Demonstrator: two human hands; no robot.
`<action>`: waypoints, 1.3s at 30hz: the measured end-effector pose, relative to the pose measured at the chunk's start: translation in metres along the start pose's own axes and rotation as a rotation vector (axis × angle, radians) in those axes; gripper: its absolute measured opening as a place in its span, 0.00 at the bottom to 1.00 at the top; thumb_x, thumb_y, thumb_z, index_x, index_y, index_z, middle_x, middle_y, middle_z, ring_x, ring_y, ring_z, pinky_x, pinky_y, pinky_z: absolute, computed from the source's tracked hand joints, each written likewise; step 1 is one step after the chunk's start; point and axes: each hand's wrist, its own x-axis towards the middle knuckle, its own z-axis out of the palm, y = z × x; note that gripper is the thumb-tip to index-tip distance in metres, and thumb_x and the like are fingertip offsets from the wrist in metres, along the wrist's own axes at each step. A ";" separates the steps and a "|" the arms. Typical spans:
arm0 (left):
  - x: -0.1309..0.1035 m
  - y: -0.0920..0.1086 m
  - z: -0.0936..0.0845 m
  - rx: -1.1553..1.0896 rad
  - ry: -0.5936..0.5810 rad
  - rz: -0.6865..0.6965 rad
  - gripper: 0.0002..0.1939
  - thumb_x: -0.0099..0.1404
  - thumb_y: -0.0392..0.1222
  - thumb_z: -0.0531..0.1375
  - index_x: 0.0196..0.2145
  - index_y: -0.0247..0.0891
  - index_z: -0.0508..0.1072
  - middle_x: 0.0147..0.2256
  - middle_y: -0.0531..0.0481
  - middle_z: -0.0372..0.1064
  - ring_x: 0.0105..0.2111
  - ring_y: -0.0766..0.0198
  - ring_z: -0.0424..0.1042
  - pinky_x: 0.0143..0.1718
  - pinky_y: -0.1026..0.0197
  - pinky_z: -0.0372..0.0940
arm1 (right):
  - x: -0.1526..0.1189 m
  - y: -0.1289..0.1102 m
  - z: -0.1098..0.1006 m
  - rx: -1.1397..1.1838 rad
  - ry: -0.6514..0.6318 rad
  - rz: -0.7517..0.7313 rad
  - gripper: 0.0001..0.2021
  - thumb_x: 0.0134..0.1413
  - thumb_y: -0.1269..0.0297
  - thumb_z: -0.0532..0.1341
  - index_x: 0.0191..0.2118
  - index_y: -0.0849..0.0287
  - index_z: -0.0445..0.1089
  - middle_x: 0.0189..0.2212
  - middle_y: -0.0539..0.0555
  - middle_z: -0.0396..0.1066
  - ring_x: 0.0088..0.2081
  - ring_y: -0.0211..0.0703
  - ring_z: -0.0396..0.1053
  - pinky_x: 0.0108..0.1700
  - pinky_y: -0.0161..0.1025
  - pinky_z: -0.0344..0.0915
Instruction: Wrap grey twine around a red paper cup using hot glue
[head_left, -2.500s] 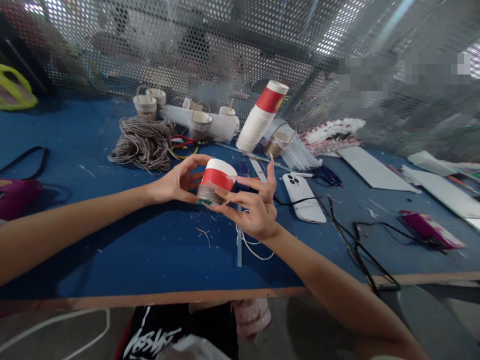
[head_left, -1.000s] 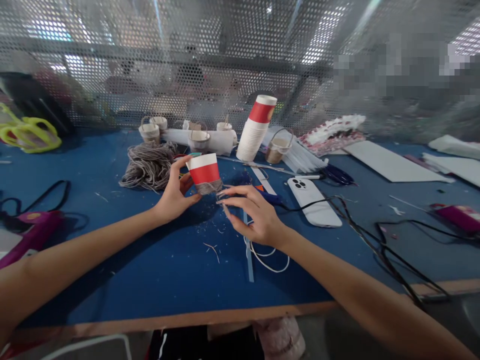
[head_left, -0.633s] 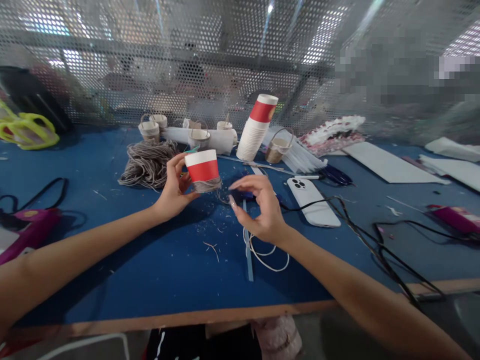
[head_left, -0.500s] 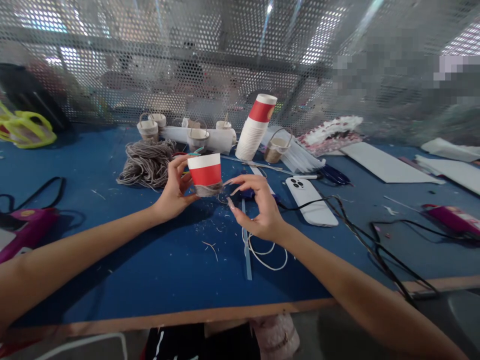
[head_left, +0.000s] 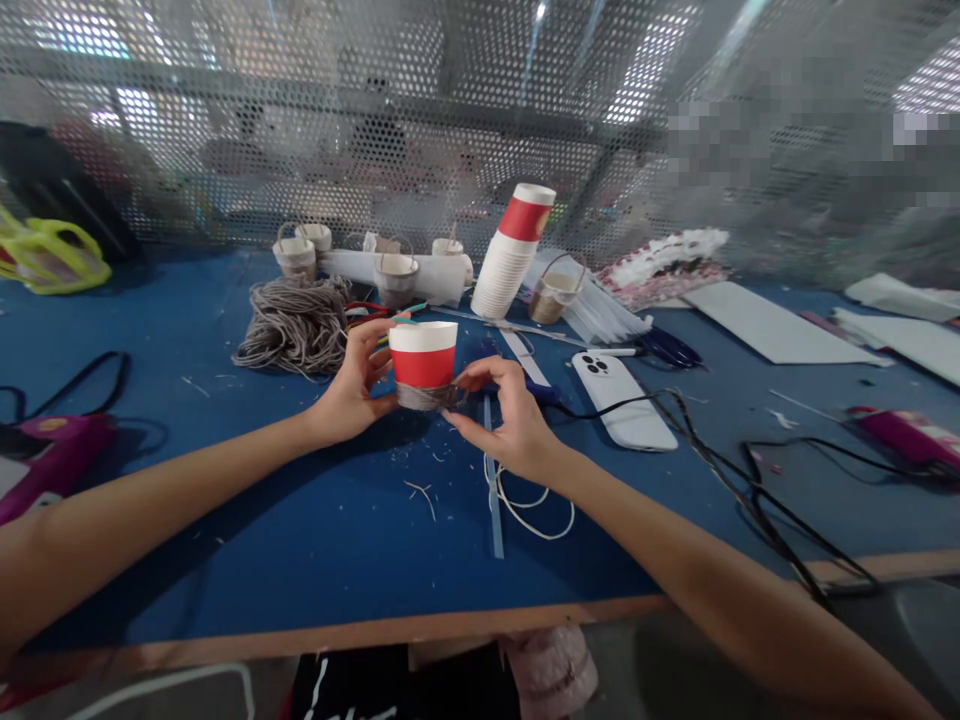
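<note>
A red and white paper cup (head_left: 424,362) is held upright just above the blue table, with grey-brown cord (head_left: 424,397) wound round its lower part. My left hand (head_left: 357,385) grips the cup from the left, thumb low and fingers near the rim. On the other side my right hand (head_left: 504,408) pinches at the cord by the cup's base, thumb and fingers around a small loop of it. Behind my left hand lies a bundle of the same cord (head_left: 294,325).
Behind stand a leaning stack of cups (head_left: 504,270) and small cord-wrapped buckets (head_left: 555,292). To the right are a white phone (head_left: 624,400) and black cables (head_left: 701,450). A purple glue gun (head_left: 60,455) lies at the left. The table's edge (head_left: 360,636) is in front.
The cup has moved slightly right and down in my left hand. My right hand, apart from the cup before, has closed at the cord near its base.
</note>
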 end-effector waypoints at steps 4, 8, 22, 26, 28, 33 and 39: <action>0.000 -0.001 -0.001 0.004 0.011 0.000 0.38 0.55 0.40 0.73 0.55 0.51 0.54 0.65 0.42 0.53 0.54 0.59 0.72 0.54 0.53 0.72 | 0.000 -0.003 -0.001 0.063 -0.032 0.011 0.17 0.53 0.67 0.63 0.46 0.53 0.57 0.34 0.49 0.66 0.34 0.40 0.68 0.39 0.43 0.69; 0.001 -0.005 -0.001 -0.020 0.077 -0.008 0.41 0.53 0.39 0.74 0.56 0.52 0.54 0.62 0.45 0.57 0.53 0.60 0.72 0.49 0.58 0.73 | 0.000 -0.007 -0.003 0.072 -0.080 0.000 0.14 0.52 0.68 0.62 0.43 0.54 0.58 0.29 0.46 0.64 0.30 0.36 0.65 0.34 0.39 0.66; 0.003 -0.020 -0.009 -0.170 0.386 -0.165 0.45 0.44 0.40 0.77 0.51 0.54 0.54 0.52 0.53 0.62 0.41 0.67 0.74 0.40 0.63 0.75 | 0.001 -0.007 -0.024 -0.254 -0.190 -0.525 0.05 0.59 0.63 0.60 0.32 0.53 0.68 0.23 0.49 0.69 0.25 0.39 0.65 0.27 0.38 0.63; 0.003 -0.022 -0.010 -0.215 0.459 -0.232 0.41 0.43 0.36 0.74 0.47 0.52 0.53 0.46 0.54 0.61 0.36 0.68 0.72 0.29 0.67 0.70 | 0.007 0.001 -0.042 -0.243 0.071 -0.234 0.11 0.63 0.55 0.54 0.34 0.52 0.70 0.23 0.51 0.69 0.24 0.41 0.66 0.28 0.42 0.65; 0.003 -0.022 -0.011 -0.238 0.499 -0.251 0.40 0.43 0.34 0.72 0.46 0.51 0.53 0.45 0.54 0.62 0.35 0.68 0.71 0.29 0.68 0.68 | 0.013 0.010 -0.052 -0.119 0.187 0.013 0.16 0.63 0.47 0.53 0.36 0.52 0.69 0.21 0.49 0.66 0.21 0.39 0.62 0.25 0.41 0.62; 0.004 -0.017 -0.014 -0.255 0.616 -0.187 0.34 0.45 0.33 0.66 0.46 0.53 0.55 0.43 0.56 0.62 0.37 0.68 0.68 0.34 0.66 0.68 | 0.033 0.043 -0.077 0.015 0.303 0.443 0.27 0.53 0.32 0.53 0.27 0.53 0.65 0.13 0.45 0.55 0.15 0.36 0.52 0.20 0.37 0.51; 0.002 -0.016 -0.016 -0.281 0.580 -0.116 0.33 0.50 0.39 0.66 0.50 0.60 0.57 0.48 0.57 0.62 0.41 0.66 0.70 0.36 0.64 0.69 | 0.038 0.070 -0.098 -0.247 -0.024 0.572 0.19 0.45 0.43 0.65 0.28 0.56 0.69 0.18 0.46 0.60 0.21 0.37 0.57 0.25 0.37 0.55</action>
